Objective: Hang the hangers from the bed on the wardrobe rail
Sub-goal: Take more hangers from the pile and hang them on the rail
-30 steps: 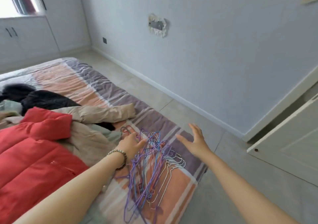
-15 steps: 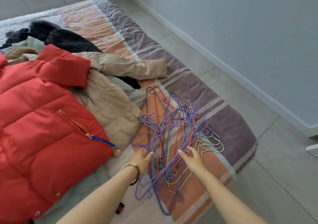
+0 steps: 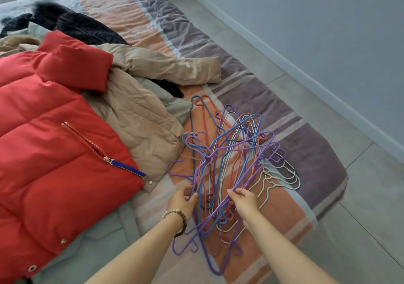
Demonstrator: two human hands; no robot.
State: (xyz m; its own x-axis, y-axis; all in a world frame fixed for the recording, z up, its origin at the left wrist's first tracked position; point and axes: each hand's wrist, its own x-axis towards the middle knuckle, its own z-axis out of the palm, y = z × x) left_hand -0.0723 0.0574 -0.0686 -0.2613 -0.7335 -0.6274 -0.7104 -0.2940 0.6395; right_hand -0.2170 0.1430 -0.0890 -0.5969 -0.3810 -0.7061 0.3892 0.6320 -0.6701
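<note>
On the bed [image 3: 306, 152], the left hand [image 3: 182, 200] curls its fingers round purple wire of the tangled hangers [image 3: 240, 145]. At its 3 o'clock, the right hand [image 3: 242, 200] pinches other wires.

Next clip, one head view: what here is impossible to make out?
Head view only:
- Hanger count: the hangers lie tangled, with wires overlapping.
- Which wire the left hand and right hand pinch: strands cross at the fingers.
- Black garment: partly under the red jacket.
- Wardrobe rail: outside the frame.
</note>
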